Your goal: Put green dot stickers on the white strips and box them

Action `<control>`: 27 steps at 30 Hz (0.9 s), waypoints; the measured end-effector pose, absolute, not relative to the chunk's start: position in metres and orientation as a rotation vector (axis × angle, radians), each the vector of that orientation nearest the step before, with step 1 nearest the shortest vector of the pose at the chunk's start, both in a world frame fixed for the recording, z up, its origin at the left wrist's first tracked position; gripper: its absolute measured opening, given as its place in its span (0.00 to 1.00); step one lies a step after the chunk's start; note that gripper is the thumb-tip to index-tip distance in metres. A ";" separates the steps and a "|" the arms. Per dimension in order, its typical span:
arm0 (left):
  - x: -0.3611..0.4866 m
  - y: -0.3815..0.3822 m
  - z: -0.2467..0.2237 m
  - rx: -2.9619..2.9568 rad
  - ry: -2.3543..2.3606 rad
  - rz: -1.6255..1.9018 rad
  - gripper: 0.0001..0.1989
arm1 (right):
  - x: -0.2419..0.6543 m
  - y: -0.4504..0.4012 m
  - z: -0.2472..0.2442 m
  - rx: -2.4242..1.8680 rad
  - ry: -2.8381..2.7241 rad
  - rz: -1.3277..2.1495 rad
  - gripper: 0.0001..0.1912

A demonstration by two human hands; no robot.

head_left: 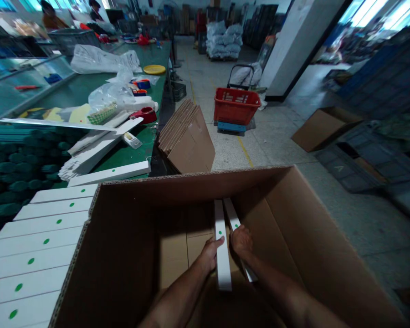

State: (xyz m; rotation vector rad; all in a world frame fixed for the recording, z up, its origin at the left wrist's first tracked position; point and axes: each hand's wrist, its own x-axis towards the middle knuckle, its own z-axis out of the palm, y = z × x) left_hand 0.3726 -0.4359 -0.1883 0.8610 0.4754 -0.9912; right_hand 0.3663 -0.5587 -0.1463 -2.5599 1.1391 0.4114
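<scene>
Head view: strip [233, 213] partly under right hand [242, 241]

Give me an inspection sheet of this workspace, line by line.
surface: green-topped workbench beside a concrete floor.
job's things: open cardboard carton; two white strips with green dots stand inside it; more white strips lie stacked on the bench.
clutter: plastic bag, yellow disc and flattened cardboard pieces leaning beside the bench.
hands: left hand and right hand are inside the carton, each against a strip; grip unclear.
cables: nothing seen.
surroundings: red basket, bagged sacks on a pallet, a person at the far end.
</scene>
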 end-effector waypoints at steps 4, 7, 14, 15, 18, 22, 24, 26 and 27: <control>0.370 -0.455 -0.201 0.729 0.407 -0.934 0.26 | 0.360 -0.561 -0.169 -2.703 1.104 0.378 0.17; 0.369 -0.460 -0.206 0.645 0.332 -0.893 0.28 | 0.361 -0.565 -0.175 -2.734 1.120 0.377 0.19; 0.363 -0.458 -0.212 0.773 0.447 -0.882 0.30 | 0.363 -0.562 -0.165 -2.648 1.213 0.465 0.18; 0.362 -0.459 -0.213 0.776 0.453 -0.864 0.30 | 0.362 -0.561 -0.163 -2.645 1.213 0.462 0.19; 0.359 -0.461 -0.217 0.768 0.392 -0.814 0.29 | 0.362 -0.558 -0.161 -2.674 1.186 0.407 0.20; 0.361 -0.465 -0.224 0.807 0.336 -0.800 0.27 | 0.364 -0.558 -0.167 -2.681 1.167 0.391 0.20; 0.363 -0.467 -0.224 0.799 0.338 -0.807 0.26 | 0.366 -0.560 -0.169 -2.673 1.169 0.407 0.20; 0.367 -0.467 -0.220 0.786 0.364 -0.837 0.25 | 0.368 -0.562 -0.168 -2.668 1.164 0.439 0.20; 0.369 -0.466 -0.216 0.791 0.389 -0.862 0.24 | 0.369 -0.563 -0.166 -2.666 1.157 0.460 0.20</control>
